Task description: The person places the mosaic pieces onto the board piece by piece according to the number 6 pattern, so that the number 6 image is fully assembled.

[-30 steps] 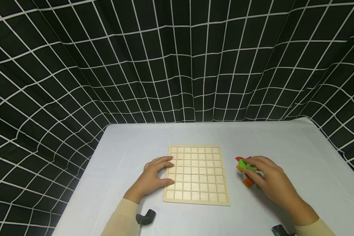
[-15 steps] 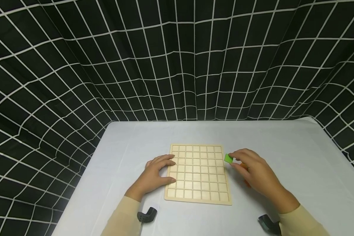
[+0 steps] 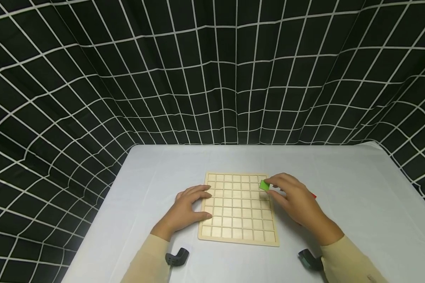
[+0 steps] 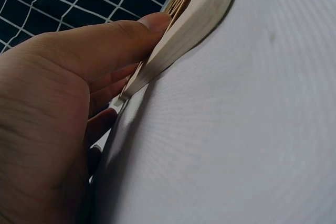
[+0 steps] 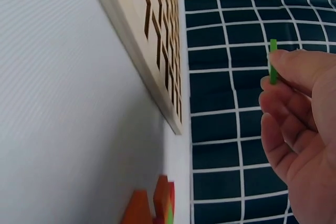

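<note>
Right grip point(image 3: 296, 201): I read thumb and fingertips closed down to the thickness of the green tile point(image 3: 264, 185), pinching it.
Green tile: at the right grip's fingertips, raised over the far right part of the grid board point(image 3: 235, 208); right wrist view shows it apart from the wood.
Left grip point(image 3: 184, 211): thumb and fingers spread, resting on the board edge nearest it.
Grid board: pale, ridged into squares, flat on the white surface point(image 3: 163, 169) between both grips.
Loose pieces: I note a red piece point(image 3: 314, 195) peeking out behind the right grip; orange pieces point(image 5: 137, 208) lie beneath it, partly cut off.
Backdrop: black curtain point(image 3: 198, 82), white-lined, beyond both grips.
</note>
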{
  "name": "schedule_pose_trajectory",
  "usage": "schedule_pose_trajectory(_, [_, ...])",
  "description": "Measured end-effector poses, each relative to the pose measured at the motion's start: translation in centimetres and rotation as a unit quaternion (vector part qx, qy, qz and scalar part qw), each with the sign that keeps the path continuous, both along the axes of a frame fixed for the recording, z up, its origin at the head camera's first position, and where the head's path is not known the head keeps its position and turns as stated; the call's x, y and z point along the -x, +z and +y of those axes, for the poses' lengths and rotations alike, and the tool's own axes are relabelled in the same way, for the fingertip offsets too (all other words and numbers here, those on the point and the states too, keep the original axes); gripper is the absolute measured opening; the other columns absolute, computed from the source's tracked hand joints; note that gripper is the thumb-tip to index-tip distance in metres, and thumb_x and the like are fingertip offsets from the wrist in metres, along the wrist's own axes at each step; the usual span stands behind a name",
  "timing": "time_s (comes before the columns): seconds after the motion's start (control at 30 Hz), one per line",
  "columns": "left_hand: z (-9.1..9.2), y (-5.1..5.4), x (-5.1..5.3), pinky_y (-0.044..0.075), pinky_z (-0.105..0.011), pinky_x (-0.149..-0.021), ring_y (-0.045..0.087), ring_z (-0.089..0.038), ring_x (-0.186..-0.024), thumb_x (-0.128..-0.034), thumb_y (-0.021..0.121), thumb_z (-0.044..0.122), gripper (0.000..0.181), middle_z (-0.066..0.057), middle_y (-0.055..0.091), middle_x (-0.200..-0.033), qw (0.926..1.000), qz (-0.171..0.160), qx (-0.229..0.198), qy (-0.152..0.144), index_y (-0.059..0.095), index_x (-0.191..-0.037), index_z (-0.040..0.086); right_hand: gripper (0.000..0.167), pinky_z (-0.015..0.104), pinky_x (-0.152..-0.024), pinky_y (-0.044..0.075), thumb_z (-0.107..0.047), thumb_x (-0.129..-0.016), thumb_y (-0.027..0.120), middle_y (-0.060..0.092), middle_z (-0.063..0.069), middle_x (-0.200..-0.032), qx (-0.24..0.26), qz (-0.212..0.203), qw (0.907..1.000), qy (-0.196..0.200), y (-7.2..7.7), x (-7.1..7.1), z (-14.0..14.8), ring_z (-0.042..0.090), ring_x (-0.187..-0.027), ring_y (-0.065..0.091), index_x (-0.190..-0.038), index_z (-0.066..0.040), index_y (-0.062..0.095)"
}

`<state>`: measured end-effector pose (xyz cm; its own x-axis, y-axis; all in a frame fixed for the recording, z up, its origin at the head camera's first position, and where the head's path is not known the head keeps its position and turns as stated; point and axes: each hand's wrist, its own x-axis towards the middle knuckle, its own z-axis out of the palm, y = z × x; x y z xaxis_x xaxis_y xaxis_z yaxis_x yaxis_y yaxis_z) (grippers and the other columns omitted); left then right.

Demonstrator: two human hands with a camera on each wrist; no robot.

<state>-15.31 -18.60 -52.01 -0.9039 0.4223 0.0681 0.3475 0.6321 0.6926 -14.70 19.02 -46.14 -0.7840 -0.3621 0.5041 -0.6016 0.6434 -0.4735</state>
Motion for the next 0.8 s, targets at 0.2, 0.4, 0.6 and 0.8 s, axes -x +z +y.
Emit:
schedule_pose_trajectory(0.2, [-0.1, 0.0, 0.1, 0.019, -0.052, -0.123, 0.035, -0.015, -0.156, -0.0872, 0.095, 0.036, 0.057, 0.009, 0.050, -0.164, 1.0000, 0.005, -0.004, -0.005, 0.072, -0.138, 0.023, 0.036, 0.048, -0.088, 0.062, 0.001, -0.091, 0.088, 0.073, -0.001, -0.119, 0.004, -0.045, 0.9990, -0.001, -0.1, 0.8, -1.3, 0.025, -0.112, 0.069, -0.124, -0.009, 0.079])
schedule_pose_trajectory(0.4, [-0.1, 0.0, 0.0, 0.019, -0.051, -0.123, 0.035, -0.015, -0.156, -0.0872, 0.095, 0.036, 0.056, 0.011, 0.050, -0.164, 1.0000, -0.001, -0.005, -0.002, 0.072, -0.137, 0.023, 0.032, 0.051, -0.096, 0.059, -0.002, -0.095, 0.085, 0.073, 0.002, -0.120, -0.009, -0.072, 0.9974, 0.001, -0.2, 1.3, -2.3, 0.027, -0.116, 0.068, -0.125, -0.008, 0.078])
schedule_pose_trajectory(0.6, [-0.1, -0.1, 0.0, 0.019, -0.051, -0.122, 0.035, -0.015, -0.156, -0.0868, 0.095, 0.036, 0.057, 0.011, 0.050, -0.164, 1.0000, 0.003, -0.006, -0.002, 0.072, -0.137, 0.023, 0.028, 0.051, -0.099, 0.058, -0.003, -0.096, 0.084, 0.073, 0.000, -0.120, -0.021, -0.068, 0.9973, 0.017, -0.5, 2.3, -3.0, 0.026, -0.117, 0.067, -0.123, -0.007, 0.079])
schedule_pose_trajectory(0.8, [-0.2, -0.1, 0.1, 0.019, -0.050, -0.123, 0.035, -0.014, -0.156, -0.0865, 0.095, 0.036, 0.057, 0.011, 0.050, -0.164, 1.0000, 0.002, -0.005, -0.002, 0.072, -0.137, 0.023, 0.028, 0.050, -0.101, 0.057, -0.011, -0.094, 0.088, 0.073, -0.001, -0.117, -0.035, -0.081, 0.9960, 0.015, -0.8, 3.2, -4.1, 0.025, -0.116, 0.067, -0.121, -0.008, 0.080])
